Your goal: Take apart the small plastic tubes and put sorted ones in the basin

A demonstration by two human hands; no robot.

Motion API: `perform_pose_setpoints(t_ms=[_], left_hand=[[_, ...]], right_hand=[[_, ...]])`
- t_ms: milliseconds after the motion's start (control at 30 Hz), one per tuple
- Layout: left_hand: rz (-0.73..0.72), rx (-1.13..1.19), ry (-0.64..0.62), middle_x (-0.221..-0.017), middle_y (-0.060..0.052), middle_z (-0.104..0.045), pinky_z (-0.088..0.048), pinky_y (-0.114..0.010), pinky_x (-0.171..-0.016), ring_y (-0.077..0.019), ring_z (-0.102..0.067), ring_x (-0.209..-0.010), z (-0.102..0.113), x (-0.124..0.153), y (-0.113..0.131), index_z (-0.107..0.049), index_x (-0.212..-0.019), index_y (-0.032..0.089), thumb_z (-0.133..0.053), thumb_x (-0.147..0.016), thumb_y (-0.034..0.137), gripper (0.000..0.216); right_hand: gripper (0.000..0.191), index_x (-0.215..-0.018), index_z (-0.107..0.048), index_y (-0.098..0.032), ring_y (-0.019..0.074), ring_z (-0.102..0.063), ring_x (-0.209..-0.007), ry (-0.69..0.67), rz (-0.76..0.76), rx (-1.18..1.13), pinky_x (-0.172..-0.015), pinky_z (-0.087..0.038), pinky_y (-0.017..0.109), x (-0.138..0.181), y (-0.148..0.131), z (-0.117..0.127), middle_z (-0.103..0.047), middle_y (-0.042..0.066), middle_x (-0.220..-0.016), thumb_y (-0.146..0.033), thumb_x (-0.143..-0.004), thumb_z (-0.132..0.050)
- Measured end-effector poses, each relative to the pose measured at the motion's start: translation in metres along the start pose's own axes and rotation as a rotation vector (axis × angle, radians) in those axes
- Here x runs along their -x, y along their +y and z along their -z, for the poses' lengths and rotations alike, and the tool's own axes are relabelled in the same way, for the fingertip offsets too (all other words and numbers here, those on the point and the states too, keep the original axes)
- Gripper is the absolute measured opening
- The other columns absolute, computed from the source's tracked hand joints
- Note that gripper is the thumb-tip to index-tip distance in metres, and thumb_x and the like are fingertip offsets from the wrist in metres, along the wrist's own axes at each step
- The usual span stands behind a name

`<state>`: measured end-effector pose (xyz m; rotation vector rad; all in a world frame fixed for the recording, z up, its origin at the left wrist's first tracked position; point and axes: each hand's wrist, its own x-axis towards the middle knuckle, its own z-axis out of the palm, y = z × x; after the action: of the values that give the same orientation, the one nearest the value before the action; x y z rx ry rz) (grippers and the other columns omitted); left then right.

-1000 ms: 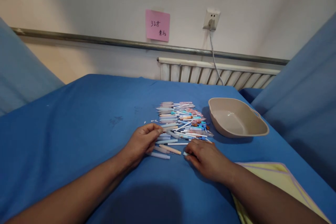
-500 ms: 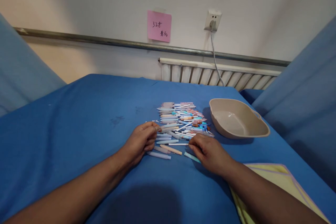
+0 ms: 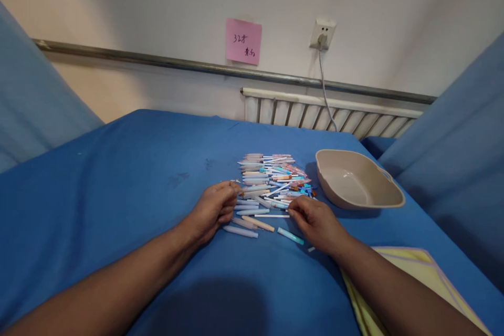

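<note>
Pens [image 3: 260, 188] and loose parts are spread in a pile on the blue cover [image 3: 118, 178], between the left hand [image 3: 212, 210] and the right hand [image 3: 317, 223]. Compared with a second ago, the right hand is shifted slightly forward, so a teal tube [image 3: 290, 235], mostly covered then, is now fully exposed – and a small pale piece [image 3: 311, 249] is revealed. The left hand is kept at the pile's left edge. Fingertips are drawn together on both hands, the right ones by the end of a white stick [image 3: 271, 216]; whether anything is gripped by either cannot be told. Some pen ends are hidden by the left hand. A beige basin [image 3: 346, 189] is set right of the pile – near it – while a yellow cloth [image 3: 409, 268] is partly covered by the right forearm [image 3: 394, 283]. Farther back, a radiator [image 3: 299, 110] is seen.
</note>
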<state>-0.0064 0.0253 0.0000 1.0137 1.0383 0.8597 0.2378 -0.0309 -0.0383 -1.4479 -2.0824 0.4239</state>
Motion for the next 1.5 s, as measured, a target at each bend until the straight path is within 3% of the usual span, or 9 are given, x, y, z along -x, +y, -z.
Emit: perform_pose_setpoints(t_ms=[400,633,1100,1500], left_hand=[[-0.019,0.026,0.02,-0.052,0.01,-0.025,-0.015,-0.012,-0.035,-0.003,-0.015,-0.042,-0.001,0.001,0.001,-0.047,-0.069,0.016,-0.061,-0.072,0.026,0.018],[0.002,0.006,0.007,-0.053,0.01,-0.025,-0.015,-0.012,-0.034,-0.0032,-0.015,-0.042,0.001,-0.002,-0.003,-0.045,-0.068,0.017,-0.062,-0.073,0.027,0.02],[0.031,-0.017,0.007,-0.051,0.01,-0.025,-0.016,-0.012,-0.033,-0.0039,-0.015,-0.042,-0.003,-0.004,-0.004,-0.049,-0.068,0.017,-0.063,-0.071,0.027,0.018],[0.057,-0.016,-0.004,-0.05,0.01,-0.028,-0.016,-0.013,-0.033,-0.003,-0.017,-0.04,-0.005,-0.003,-0.006,-0.048,-0.068,0.017,-0.066,-0.07,0.029,0.021]], right_hand=[[0.011,-0.083,-0.057,-0.019,0.0161,-0.057,-0.075,0.014,0.014,0.0,-0.068,-0.041,0.026,0.001,0.002,-0.002,-0.062,0.002,-0.08,-0.02,-0.09,-0.048],[0.012,-0.088,-0.059,-0.02,0.0161,-0.059,-0.071,0.141,-0.111,0.154,-0.065,-0.039,0.026,0.001,0.017,0.022,-0.063,0.002,-0.08,-0.022,-0.089,-0.047],[0.013,-0.079,-0.059,-0.019,0.0151,-0.059,-0.071,-0.204,-0.203,0.398,-0.061,-0.031,0.024,0.002,0.014,0.045,-0.066,0.003,-0.081,-0.02,-0.087,-0.048],[0.014,-0.082,-0.063,-0.018,0.019,-0.06,-0.077,-0.346,-0.137,0.473,-0.064,-0.035,0.027,0.001,0.009,0.045,-0.067,0.007,-0.088,-0.024,-0.087,-0.052]])
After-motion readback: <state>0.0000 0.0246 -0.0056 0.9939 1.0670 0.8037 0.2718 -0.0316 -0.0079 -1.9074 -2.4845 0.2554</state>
